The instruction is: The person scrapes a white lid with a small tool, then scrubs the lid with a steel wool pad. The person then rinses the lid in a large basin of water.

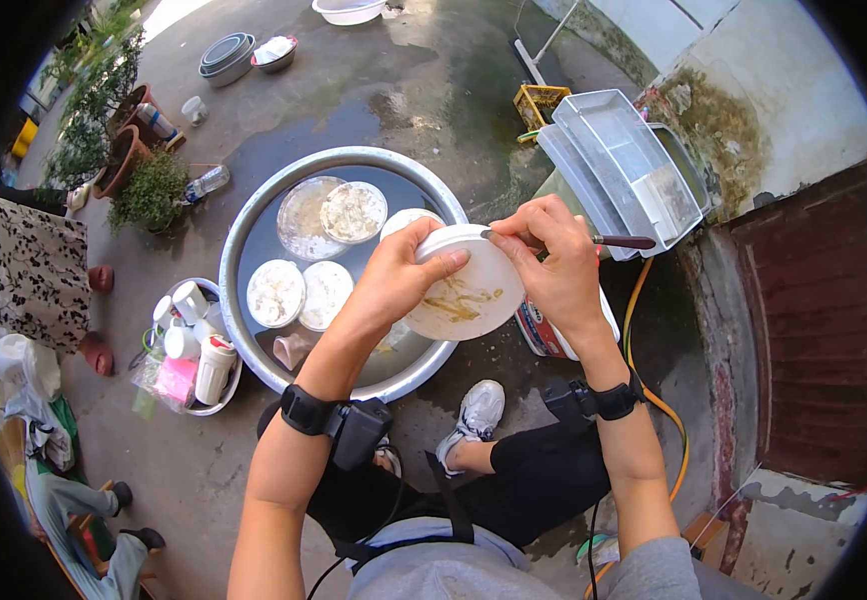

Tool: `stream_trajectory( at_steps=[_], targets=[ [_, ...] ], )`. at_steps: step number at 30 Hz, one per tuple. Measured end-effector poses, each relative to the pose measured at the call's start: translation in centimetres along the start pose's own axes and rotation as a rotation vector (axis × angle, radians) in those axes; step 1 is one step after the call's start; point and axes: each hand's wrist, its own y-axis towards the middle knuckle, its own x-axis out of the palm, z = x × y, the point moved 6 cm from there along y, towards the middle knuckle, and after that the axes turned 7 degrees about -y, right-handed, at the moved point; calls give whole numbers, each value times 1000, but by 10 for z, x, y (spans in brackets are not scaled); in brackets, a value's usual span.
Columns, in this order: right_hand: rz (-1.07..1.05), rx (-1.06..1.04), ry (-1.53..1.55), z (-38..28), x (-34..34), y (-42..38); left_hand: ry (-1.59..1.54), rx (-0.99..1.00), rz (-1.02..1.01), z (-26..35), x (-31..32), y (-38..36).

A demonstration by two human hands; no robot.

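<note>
My left hand (409,270) grips a white round plastic lid (464,300) by its rim, thumb on the face. Brownish-yellow residue is smeared across that face. In my right hand (554,255) is a small knife (624,241); its dark handle sticks out to the right, and its metal tip meets the lid's upper rim. Most of the blade is hidden by my fingers. Below and left of my hands stands a large metal basin (234,250) of water. Several whitish discs, among them a round lid (276,293), lie in it, beside a cloth (294,350).
A bowl (237,385) of cups and bottles sits left of the basin. At right are stacked clear plastic bins (634,170), a yellow crate (539,105), a printed bucket (549,330) and an orange hose (659,400). Potted plants (124,160) and other people's legs (94,520) are on the left.
</note>
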Motion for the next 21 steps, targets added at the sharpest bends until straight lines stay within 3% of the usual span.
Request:
stream_trajectory(
  at_steps=[7,11,16,21],
  targets=[
    [39,-162,-97,-17,-1,2,12,9,2,2,5,-2],
    [52,-75,-105,-4,-3,1,-15,29,66,4,0,-2],
    [100,-232,-184,-23,-7,1,2,9,20,5,4,-2],
    [88,-208,-204,-16,-9,1,-20,16,41,5,4,-3]
  ],
)
